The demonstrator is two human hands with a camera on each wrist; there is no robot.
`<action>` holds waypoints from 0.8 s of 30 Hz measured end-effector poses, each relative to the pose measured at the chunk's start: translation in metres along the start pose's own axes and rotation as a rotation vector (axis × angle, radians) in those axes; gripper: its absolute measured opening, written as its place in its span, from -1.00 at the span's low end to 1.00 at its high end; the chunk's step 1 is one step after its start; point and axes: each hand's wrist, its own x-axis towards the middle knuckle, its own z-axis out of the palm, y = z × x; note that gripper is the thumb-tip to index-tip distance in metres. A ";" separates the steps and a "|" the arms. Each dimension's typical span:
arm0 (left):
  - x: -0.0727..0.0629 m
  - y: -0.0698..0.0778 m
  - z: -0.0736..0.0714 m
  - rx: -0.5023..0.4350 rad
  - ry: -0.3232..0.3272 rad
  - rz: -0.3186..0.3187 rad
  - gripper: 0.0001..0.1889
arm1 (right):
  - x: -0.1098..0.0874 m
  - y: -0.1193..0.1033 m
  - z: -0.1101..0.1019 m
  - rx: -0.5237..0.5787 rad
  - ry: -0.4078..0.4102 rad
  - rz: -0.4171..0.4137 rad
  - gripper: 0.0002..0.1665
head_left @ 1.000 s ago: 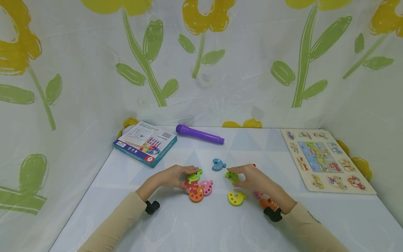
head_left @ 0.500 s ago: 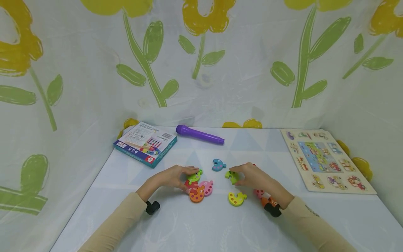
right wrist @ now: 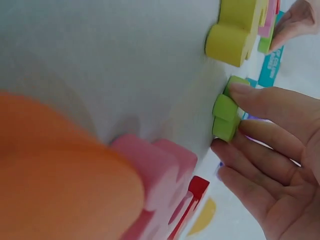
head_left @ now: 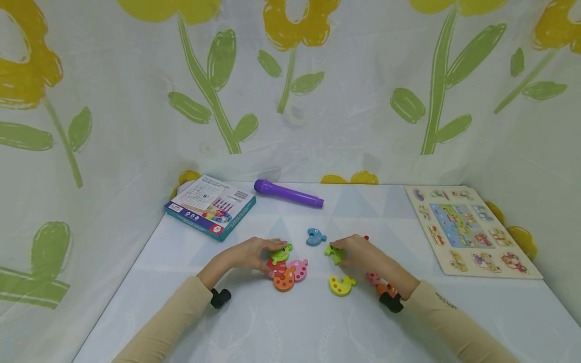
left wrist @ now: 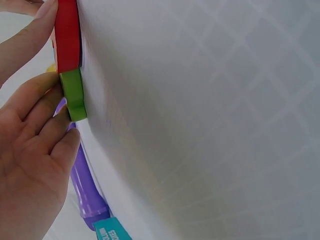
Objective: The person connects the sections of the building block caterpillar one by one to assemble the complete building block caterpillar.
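Observation:
My left hand [head_left: 251, 253] rests around joined caterpillar puzzle pieces. Its thumb lies on the red piece [left wrist: 68, 35], while its fingers curl against the green smiling head piece [left wrist: 74, 95]. An orange piece [head_left: 283, 282] and a pink piece [head_left: 300, 271] adjoin the red one. To the right, my right hand [head_left: 365, 253] pinches a loose green puzzle piece [right wrist: 226, 114] between thumb and fingers, low at the tabletop. A yellow piece [head_left: 341, 286] lies in front of it, and a blue piece [head_left: 315, 237] lies behind, between the hands.
Under my right forearm sit more pieces, pink [head_left: 373, 277] and orange [head_left: 387, 290], partly hidden. A purple toy microphone [head_left: 288, 193] lies at the back beside a flat teal-edged box [head_left: 211, 205]. At right is a wooden picture puzzle board [head_left: 469, 232].
My right fingertips have drawn back slightly to the right along the green piece, and the right forearm has shifted a little. My left hand and the joined pieces look the same.

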 end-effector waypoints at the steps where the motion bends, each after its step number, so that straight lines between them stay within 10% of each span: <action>1: 0.000 0.000 0.000 -0.001 0.000 -0.002 -0.17 | 0.001 0.000 0.001 -0.002 0.004 0.007 -0.39; 24: 0.000 -0.002 0.001 -0.023 0.027 -0.017 -0.16 | -0.004 -0.026 -0.001 0.081 0.042 0.049 -0.43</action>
